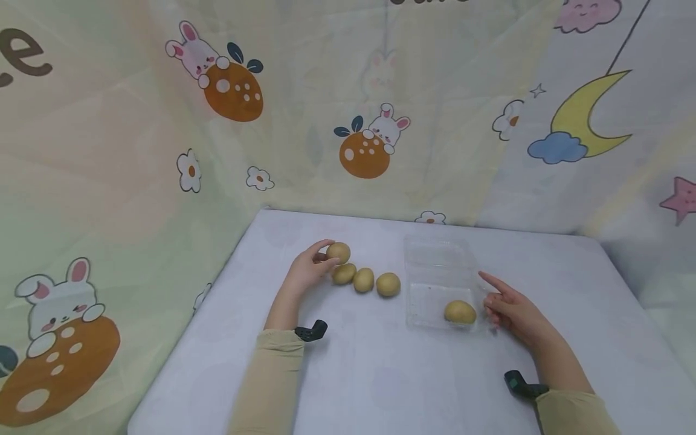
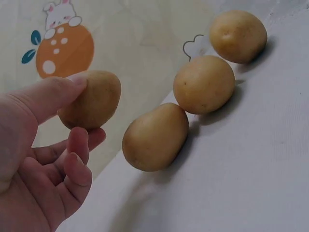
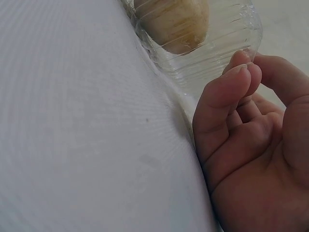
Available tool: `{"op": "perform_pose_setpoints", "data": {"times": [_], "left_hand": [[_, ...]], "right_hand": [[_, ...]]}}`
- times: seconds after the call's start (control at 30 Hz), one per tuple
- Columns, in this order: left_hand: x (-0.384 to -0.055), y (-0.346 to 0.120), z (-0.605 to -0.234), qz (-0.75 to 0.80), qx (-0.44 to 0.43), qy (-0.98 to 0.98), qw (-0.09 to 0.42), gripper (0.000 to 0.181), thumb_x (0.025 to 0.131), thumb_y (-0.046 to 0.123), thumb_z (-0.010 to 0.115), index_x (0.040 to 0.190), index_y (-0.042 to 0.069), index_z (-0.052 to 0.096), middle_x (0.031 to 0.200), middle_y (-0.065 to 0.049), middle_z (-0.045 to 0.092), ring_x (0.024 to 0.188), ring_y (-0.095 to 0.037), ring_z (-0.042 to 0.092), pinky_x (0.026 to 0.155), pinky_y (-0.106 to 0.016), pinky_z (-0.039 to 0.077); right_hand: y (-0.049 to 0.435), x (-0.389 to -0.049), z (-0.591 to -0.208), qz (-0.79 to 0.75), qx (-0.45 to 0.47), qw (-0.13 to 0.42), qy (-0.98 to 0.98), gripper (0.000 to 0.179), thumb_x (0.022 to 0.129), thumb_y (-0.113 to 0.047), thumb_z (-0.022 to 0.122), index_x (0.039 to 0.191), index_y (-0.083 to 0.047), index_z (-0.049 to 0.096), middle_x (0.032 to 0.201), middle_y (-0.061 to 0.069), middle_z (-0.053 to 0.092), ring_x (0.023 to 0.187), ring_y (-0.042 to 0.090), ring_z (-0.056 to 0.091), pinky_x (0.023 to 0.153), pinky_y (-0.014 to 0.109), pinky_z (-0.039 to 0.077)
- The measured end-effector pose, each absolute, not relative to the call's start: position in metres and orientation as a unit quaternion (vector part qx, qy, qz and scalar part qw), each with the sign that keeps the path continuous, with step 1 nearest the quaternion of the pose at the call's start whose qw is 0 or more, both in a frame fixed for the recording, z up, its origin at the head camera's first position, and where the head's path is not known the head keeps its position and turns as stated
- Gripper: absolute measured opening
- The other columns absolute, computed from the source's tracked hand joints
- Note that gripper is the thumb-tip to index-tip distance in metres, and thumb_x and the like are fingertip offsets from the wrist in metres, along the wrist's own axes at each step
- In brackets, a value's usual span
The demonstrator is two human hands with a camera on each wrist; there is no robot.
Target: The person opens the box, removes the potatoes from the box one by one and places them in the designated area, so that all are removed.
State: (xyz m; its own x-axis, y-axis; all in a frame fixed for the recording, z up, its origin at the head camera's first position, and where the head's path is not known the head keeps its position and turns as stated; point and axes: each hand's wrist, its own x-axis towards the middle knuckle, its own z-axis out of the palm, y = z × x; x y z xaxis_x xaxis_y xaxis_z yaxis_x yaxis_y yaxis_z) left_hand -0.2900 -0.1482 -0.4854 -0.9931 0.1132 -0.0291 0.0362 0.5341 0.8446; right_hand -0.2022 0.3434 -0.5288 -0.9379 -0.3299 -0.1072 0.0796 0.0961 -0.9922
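My left hand (image 1: 310,266) pinches a potato (image 2: 91,99) between thumb and fingers, close over the left end of a row. That row is three potatoes on the table: a left one (image 2: 155,137), a middle one (image 2: 203,84) and a right one (image 2: 238,36). To their right lies a clear plastic box (image 1: 421,308), its lid (image 1: 435,251) folded back. One potato (image 1: 460,312) sits in the box's front right part. Beside the box's right side is my right hand (image 1: 516,311), index finger extended, other fingers curled, fingertips right at the rim; whether they grip it I cannot tell.
A white cloth covers the table (image 1: 359,368). Behind it and along the left hangs a printed curtain (image 1: 304,78) with rabbits and flowers. Black wrist mounts sit on the left wrist (image 1: 312,330) and the right wrist (image 1: 524,386).
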Motion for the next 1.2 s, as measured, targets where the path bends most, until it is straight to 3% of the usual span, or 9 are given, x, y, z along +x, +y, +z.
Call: {"op": "perform_pose_setpoints", "data": {"times": [0.33,0.6,1.2], "left_hand": [[-0.286,-0.17,-0.492,0.467,0.009,0.882,0.057,0.054,0.086,0.047,0.074,0.136,0.035,0.055,0.112,-0.01,0.069,0.086,-0.019,0.066,0.073,-0.03,0.053],[-0.285,-0.174,-0.499,0.448,-0.003,0.892,0.064,0.053,0.087,0.046,0.073,0.136,0.033,0.056,0.102,-0.008,0.068,0.076,-0.017,0.063,0.068,-0.028,0.049],[-0.285,-0.18,-0.507,0.434,-0.009,0.897,0.085,0.053,0.088,0.046,0.072,0.137,0.032,0.056,0.1,-0.007,0.07,0.074,-0.017,0.063,0.067,-0.029,0.05]], "right_hand": [[0.343,-0.204,-0.529,-0.661,-0.09,0.155,0.728,0.065,0.104,-0.016,0.05,0.159,-0.016,0.015,0.079,-0.008,0.059,0.064,0.005,0.054,0.059,0.025,0.05],[0.342,-0.202,-0.528,-0.662,-0.091,0.152,0.728,0.066,0.104,-0.016,0.051,0.159,-0.015,0.015,0.077,-0.008,0.058,0.064,0.005,0.054,0.058,0.025,0.05],[0.344,-0.202,-0.531,-0.664,-0.099,0.149,0.726,0.065,0.104,-0.016,0.05,0.159,-0.014,0.014,0.079,-0.009,0.058,0.065,0.004,0.054,0.058,0.024,0.049]]}}
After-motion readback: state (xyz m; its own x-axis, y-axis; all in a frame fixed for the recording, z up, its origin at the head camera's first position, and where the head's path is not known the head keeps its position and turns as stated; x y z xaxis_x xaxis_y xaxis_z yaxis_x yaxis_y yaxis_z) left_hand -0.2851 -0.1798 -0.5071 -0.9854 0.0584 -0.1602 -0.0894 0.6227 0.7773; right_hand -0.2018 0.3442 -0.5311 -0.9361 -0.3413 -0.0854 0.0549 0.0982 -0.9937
